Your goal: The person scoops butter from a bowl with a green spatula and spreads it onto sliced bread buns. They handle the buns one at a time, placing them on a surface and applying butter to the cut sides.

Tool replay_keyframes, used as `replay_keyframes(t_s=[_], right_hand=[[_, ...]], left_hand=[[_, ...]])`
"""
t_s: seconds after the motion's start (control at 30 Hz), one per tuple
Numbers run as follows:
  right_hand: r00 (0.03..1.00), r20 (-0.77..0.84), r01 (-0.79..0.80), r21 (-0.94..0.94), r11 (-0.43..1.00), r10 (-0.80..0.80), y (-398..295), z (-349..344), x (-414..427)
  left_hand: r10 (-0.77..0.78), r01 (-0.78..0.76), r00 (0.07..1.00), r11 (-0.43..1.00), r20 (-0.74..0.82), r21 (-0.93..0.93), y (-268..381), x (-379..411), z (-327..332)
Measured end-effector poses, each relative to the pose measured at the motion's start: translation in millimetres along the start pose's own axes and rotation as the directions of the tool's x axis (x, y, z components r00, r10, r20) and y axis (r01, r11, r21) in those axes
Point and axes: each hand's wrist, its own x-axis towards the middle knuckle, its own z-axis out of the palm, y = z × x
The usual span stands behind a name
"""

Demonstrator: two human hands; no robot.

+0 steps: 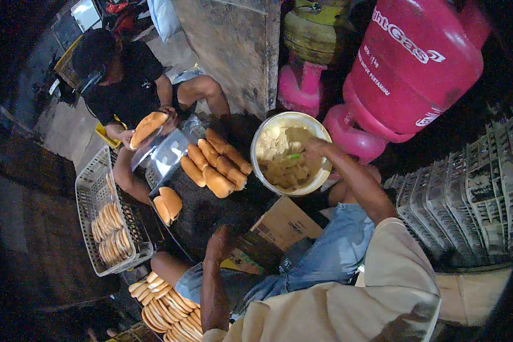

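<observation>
My right hand [316,150] reaches into a white bucket [258,173] of pale, creamy spread [273,143]. A small green piece [294,156], perhaps part of a tool, shows beside its fingers; the grip itself is unclear. My left hand [220,243] hovers at the near side of a dark tabletop [196,213], its fingers blurred and in shadow. On that surface, between my hands and a co-worker, several long bread rolls [218,164] lie side by side. A split roll [169,205] rests apart at the left edge.
Across from me, a seated person [124,81] holds a roll [148,128] near clear plastic bags [169,151]. Left stands a crate [82,213] with bagged bread; more rolls [171,308] are stacked below. Pink gas cylinders [419,64] and stacked crates [457,205] flank the right. A cardboard box [286,222] sits below the bucket.
</observation>
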Motion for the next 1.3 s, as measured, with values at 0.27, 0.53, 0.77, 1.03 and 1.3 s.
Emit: replay_keyframes(t_s=[0.27,0.53,0.77,1.03,1.3], right_hand=[[0.947,-0.270,-0.172,0.042,0.984,0.177,-62,-36,-5],[0.994,-0.052,-0.094,0.021,0.995,0.095,-88,-17,-34],[0.994,-0.015,-0.112,-0.273,0.956,0.113,-104,-56,-41],[0.980,-0.155,-0.174,-0.339,0.924,0.127,-85,7,-46],[0.940,-0.295,0.222,0.154,0.963,-0.169,-258,-31,-80]], left_hand=[[-0.070,0.054,0.997,0.937,-0.035,-0.346,-60,18,28],[-0.088,0.087,0.996,0.977,0.002,-0.193,-28,1,13],[-0.053,0.056,0.998,0.883,0.021,-0.467,-98,39,64],[-0.058,0.058,0.998,0.998,0.023,0.010,-22,17,29],[0.016,-0.020,0.995,0.999,-0.093,-0.040,-34,28,34]])
